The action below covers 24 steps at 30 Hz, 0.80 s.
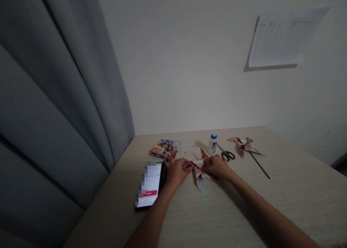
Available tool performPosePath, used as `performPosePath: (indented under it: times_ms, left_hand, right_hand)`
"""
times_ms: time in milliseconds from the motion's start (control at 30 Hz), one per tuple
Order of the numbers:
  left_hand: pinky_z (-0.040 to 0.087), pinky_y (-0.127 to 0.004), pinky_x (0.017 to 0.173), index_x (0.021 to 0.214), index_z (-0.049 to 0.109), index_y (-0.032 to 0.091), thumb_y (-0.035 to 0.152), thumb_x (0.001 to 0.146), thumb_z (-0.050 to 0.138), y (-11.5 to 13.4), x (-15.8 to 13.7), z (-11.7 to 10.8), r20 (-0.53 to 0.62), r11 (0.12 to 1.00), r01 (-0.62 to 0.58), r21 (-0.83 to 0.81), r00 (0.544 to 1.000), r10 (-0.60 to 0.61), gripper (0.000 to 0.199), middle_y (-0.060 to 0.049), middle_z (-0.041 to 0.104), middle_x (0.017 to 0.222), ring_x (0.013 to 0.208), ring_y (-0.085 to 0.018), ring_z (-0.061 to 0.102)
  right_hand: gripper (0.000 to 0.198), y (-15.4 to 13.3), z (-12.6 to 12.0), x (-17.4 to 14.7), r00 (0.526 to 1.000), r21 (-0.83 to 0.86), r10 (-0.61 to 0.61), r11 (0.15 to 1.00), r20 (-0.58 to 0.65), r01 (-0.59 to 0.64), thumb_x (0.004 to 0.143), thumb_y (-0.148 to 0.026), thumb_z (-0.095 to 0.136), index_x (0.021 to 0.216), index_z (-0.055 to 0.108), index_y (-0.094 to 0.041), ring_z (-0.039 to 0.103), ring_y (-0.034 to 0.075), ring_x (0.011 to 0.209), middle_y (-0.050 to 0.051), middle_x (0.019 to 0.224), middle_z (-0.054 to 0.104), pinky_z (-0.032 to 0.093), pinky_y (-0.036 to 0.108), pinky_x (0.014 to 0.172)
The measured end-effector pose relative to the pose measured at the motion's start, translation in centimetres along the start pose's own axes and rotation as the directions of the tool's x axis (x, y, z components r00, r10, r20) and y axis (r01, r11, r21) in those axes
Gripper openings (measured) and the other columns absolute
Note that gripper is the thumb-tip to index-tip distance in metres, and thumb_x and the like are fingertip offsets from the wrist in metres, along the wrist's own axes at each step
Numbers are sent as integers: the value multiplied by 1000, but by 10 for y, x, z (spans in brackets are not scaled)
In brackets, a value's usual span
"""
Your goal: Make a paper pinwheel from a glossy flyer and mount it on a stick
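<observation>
A paper pinwheel [198,173] folded from printed red, yellow and white paper lies on the table between my hands. My left hand [177,170] is closed on the tip of its left blade. With its fingers bent together, my right hand [218,166] grips the pinwheel near its centre and right side. Whether a small part sits under those fingertips is hidden. Just beyond the right hand stand a white glue bottle [213,144] with a blue cap and a pair of dark-handled scissors [228,155]. A phone [149,186] with a lit screen lies beside my left wrist.
Colourful printed leaflets [165,149] lie at the back left. Toward the back right rests another pinwheel [245,145] on a dark stick [260,165]. The table [206,219] meets a white wall, and a grey curtain [108,96] hangs along its left side.
</observation>
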<state>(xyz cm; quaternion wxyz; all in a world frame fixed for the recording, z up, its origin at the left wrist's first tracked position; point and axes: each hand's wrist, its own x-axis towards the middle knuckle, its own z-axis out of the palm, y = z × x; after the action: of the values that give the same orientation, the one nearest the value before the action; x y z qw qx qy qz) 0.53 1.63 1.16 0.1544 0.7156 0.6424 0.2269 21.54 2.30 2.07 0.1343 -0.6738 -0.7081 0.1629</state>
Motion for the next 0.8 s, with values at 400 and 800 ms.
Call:
performPosePath:
  times_ms: [400, 800]
  left_hand:
    - [18, -58, 119, 126, 66, 27, 38, 78, 80, -8, 4, 7, -20, 1000, -9, 12, 1000, 9, 51, -7, 67, 126, 129, -33, 49]
    - [15, -58, 121, 137, 59, 31, 42, 77, 78, -10, 8, 11, 0, 997, 12, 79, 1000, -12, 64, -7, 54, 146, 143, -35, 36]
  right_hand:
    - [31, -3, -2, 2, 999, -40, 29, 999, 36, -27, 76, -50, 72, 87, 80, -23, 62, 36, 114, 14, 101, 75, 43, 49, 94]
    - [35, -6, -3, 11, 982, -17, 141, 990, 124, -140, 69, -49, 75, 90, 80, -21, 67, 32, 102, 10, 94, 75, 44, 43, 92]
